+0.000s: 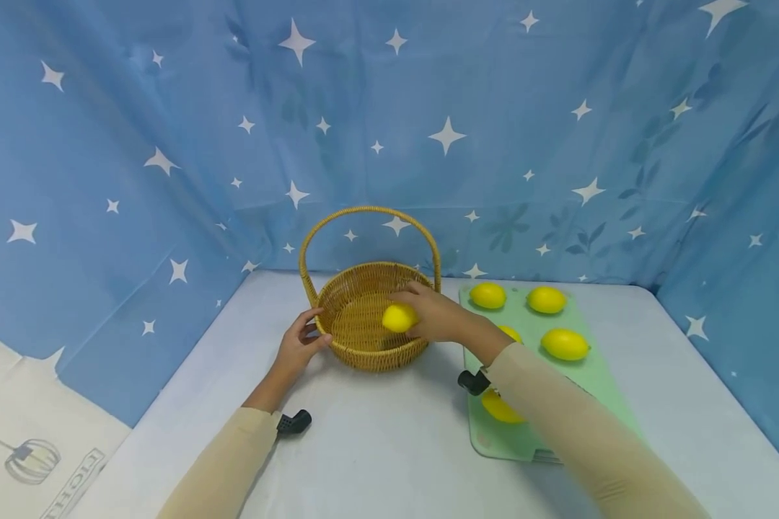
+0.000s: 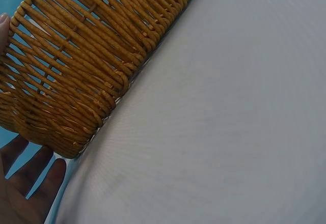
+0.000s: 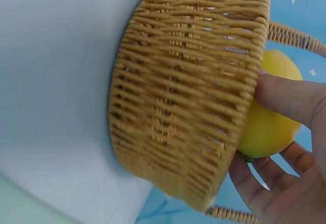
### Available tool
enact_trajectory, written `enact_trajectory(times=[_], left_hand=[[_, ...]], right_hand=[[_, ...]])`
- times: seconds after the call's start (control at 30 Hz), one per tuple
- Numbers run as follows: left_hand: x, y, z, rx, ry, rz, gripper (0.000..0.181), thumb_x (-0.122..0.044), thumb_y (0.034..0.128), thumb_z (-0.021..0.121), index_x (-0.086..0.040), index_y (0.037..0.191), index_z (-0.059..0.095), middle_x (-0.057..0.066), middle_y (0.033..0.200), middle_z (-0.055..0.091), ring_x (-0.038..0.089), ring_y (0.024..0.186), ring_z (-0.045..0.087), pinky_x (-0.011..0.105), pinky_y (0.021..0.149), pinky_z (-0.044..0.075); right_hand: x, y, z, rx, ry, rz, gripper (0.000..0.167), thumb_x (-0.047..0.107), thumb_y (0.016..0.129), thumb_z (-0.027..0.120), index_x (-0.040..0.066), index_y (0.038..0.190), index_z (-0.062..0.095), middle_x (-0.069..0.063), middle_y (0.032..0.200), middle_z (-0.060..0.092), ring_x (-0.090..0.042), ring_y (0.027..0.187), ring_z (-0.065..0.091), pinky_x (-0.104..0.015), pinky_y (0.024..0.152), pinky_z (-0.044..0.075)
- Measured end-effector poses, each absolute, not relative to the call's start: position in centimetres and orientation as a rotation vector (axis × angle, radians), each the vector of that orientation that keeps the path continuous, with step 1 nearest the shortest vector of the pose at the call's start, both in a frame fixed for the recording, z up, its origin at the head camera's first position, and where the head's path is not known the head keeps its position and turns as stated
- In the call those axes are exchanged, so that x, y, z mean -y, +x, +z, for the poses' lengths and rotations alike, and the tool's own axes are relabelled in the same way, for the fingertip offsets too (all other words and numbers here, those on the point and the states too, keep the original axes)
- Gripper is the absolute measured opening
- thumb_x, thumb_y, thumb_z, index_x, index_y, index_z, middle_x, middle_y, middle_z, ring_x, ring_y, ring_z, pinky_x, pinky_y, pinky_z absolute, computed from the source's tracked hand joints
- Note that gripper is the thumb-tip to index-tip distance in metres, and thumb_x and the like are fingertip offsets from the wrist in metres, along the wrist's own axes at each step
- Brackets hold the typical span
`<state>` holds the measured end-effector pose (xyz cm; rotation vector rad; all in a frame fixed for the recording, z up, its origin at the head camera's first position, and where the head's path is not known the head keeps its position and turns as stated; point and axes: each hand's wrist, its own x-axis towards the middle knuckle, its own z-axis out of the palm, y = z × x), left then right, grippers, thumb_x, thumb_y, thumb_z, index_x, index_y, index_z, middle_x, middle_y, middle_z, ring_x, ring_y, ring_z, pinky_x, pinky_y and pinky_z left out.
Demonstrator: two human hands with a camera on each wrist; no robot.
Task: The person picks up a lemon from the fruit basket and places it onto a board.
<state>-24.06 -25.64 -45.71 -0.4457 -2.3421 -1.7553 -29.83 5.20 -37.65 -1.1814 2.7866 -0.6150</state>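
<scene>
A yellow lemon [image 1: 399,317] is held by my right hand [image 1: 431,313] just over the right side of a wicker basket [image 1: 370,360] with a tall arched handle. The right wrist view shows the thumb on one side of the lemon [image 3: 267,130] and fingers on the other, right at the basket's rim. At the basket's left side, my left hand [image 1: 298,346] grips the rim, thumb toward the front and fingers farther back. Its spread fingers [image 2: 53,175] touch the woven wall in the left wrist view. Inside, the woven bottom shows bare.
Several more lemons [image 1: 565,344] lie on a light green board [image 1: 487,440] to the right of the basket; the right forearm partly covers them. Everything stands on a white table [image 1: 376,440]. A blue star-patterned curtain [image 1: 389,158] hangs behind the table.
</scene>
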Motion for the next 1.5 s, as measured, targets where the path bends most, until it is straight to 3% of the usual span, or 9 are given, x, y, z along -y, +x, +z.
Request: enact_trajectory(times=[0.4,0.67,0.77,1.07,1.3,1.5], left_hand=[[25.7,-23.9,-45.8,2.322,-0.444,-1.762,0.063,-0.008,0.0911,0.068,0.003,0.145,0.038,0.024,0.148,0.034,0.047,0.127,0.043,0.023,0.087,0.049],[25.7,-24.0,-45.7,2.331,-0.452,-1.736,0.062,-0.006,0.0913,0.067,0.005,0.145,0.037,0.026,0.147,0.034,0.048,0.126,0.043,0.045,0.094,0.048],[25.8,-23.9,-45.6,2.340,-0.444,-1.737,0.063,-0.008,0.0912,0.068,0.004,0.145,0.037,0.025,0.147,0.035,0.047,0.127,0.043,0.047,0.095,0.047],[25.6,-24.1,-45.7,2.345,-0.456,-1.744,0.063,-0.005,0.0914,0.066,0.004,0.145,0.036,0.028,0.147,0.033,0.047,0.126,0.043,0.026,0.089,0.050],[25.6,-24.3,-45.8,2.340,-0.457,-1.745,0.063,-0.006,0.0914,0.067,0.003,0.146,0.036,0.026,0.148,0.033,0.047,0.126,0.043,0.032,0.090,0.050],[25.8,-24.4,-45.9,2.339,-0.457,-1.767,0.064,-0.010,0.0915,0.068,0.003,0.146,0.037,0.024,0.149,0.032,0.047,0.126,0.043,0.029,0.089,0.051]], right_hand=[[-7.6,-28.8,-36.6,-2.783,-1.170,-0.666,0.078,0.009,0.081,0.080,0.021,0.148,0.043,-0.006,0.142,0.040,-0.028,0.127,0.042,-0.046,0.100,0.042],[-9.1,-27.9,-36.4,-2.798,-1.169,-0.677,0.077,0.009,0.081,0.079,0.019,0.148,0.042,-0.008,0.142,0.039,-0.030,0.129,0.041,-0.047,0.101,0.042],[-9.6,-27.6,-36.6,-2.804,-1.135,-0.680,0.075,0.012,0.082,0.079,0.018,0.148,0.043,-0.006,0.140,0.040,-0.027,0.125,0.044,-0.045,0.100,0.043],[-11.9,-26.6,-36.9,-2.844,-1.123,-0.710,0.070,0.021,0.084,0.079,0.024,0.146,0.046,-0.001,0.135,0.042,-0.021,0.115,0.049,-0.043,0.096,0.045],[-14.2,-26.0,-36.8,-2.842,-1.122,-0.727,0.067,0.016,0.083,0.079,0.014,0.143,0.049,-0.006,0.132,0.044,-0.024,0.113,0.049,-0.045,0.094,0.046],[-16.2,-25.7,-36.9,-2.871,-1.079,-0.711,0.067,0.015,0.082,0.080,0.016,0.142,0.050,-0.009,0.135,0.043,-0.028,0.115,0.049,-0.047,0.095,0.045]])
